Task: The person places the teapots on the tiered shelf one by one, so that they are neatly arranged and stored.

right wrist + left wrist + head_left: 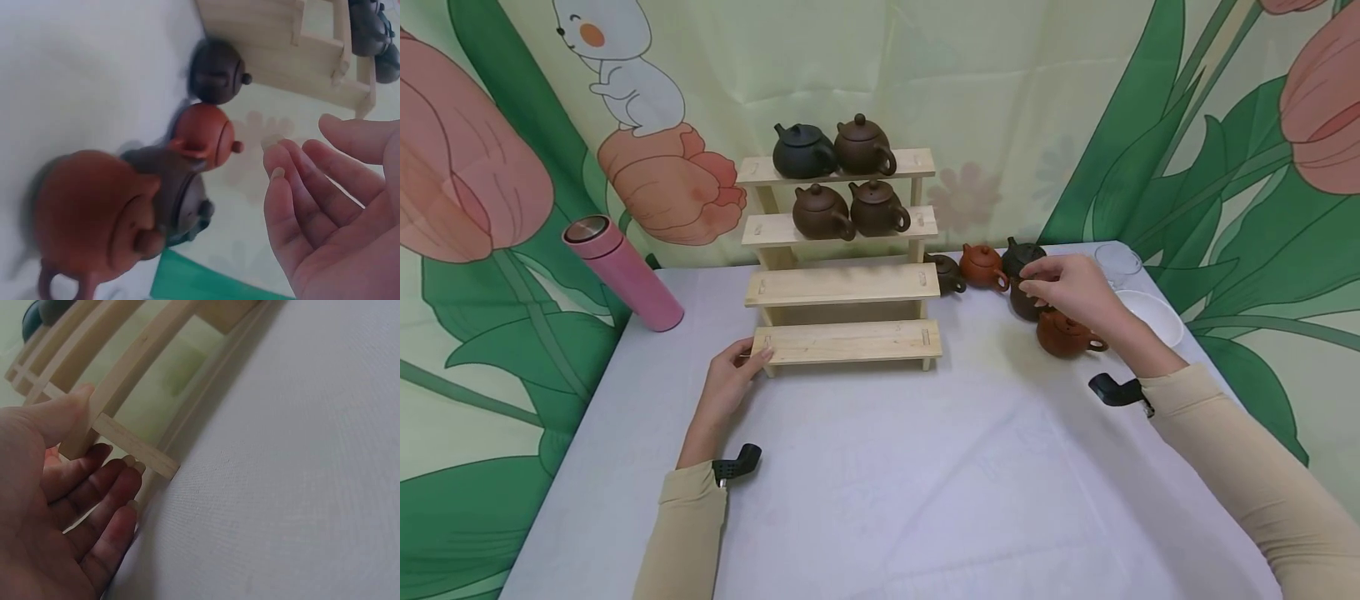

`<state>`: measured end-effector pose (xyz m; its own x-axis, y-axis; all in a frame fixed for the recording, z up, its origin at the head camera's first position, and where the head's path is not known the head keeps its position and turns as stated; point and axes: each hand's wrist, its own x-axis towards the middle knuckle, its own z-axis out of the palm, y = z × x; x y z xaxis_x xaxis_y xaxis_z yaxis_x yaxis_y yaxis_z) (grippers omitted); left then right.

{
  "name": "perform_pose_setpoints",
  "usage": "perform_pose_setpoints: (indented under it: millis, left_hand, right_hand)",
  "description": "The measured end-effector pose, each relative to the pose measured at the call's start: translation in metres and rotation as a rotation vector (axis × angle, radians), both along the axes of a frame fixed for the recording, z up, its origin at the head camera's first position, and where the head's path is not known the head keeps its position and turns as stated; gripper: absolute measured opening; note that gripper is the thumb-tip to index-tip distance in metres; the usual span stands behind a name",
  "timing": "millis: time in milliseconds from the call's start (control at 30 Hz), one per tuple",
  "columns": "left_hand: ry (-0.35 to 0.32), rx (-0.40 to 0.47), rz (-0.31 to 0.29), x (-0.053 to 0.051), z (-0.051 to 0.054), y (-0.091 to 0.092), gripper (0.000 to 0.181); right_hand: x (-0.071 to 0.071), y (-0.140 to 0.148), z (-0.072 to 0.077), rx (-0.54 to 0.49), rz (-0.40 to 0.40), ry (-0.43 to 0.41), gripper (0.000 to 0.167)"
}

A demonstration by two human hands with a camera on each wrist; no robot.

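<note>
Left hand [728, 385], left of centre low in the head frame: pinching the left end of the bottom step of the pale wooden four-step rack [842, 286], thumb on top, index finger beneath, other fingers loosely bent. Rack sits mid-frame.

Right hand [1075, 290], right of centre: nothing held, thumb and fingertips apart with a moderate gap, fingers softly curved, over the teapot group. In the head view it overlaps the dark brown round teapot [1023, 302]; contact doesn't show.

Same group: dark squat teapot [947, 272] next to rack, small orange-red clay teapot [981, 265], black teapot [1022, 253] behind, larger orange-red clay teapot [1063, 335] in front.

On rack: top step, matte black round teapot [801, 152] left, tall brown teapot [861, 148] right. Second step, two brown clay teapots [820, 212]. Lower two steps bare.

Pink metal-topped bottle [634, 279], left of frame; white round dish [1156, 317], right.
</note>
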<state>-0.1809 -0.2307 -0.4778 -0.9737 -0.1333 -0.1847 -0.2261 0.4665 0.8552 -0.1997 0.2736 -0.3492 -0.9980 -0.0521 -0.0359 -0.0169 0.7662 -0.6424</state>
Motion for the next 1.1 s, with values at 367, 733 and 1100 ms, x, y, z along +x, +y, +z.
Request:
perform_pose_setpoints:
  millis: [367, 733, 1100]
  left_hand:
    - [-0.002, -0.003, 0.005, 0.0, 0.001, -0.001, 0.069]
    - [0.007, -0.011, 0.012, -0.001, -0.001, 0.001, 0.069]
    - [0.009, -0.012, 0.012, -0.002, -0.003, 0.001, 0.07]
  right_hand:
    - [0.024, 0.039, -0.018, 0.142, 0.011, 0.009, 0.034]
    - [0.049, 0.066, -0.035, 0.23, -0.041, -0.004, 0.032]
    - [0.062, 0.086, -0.054, 0.23, -0.085, -0.078, 0.035]
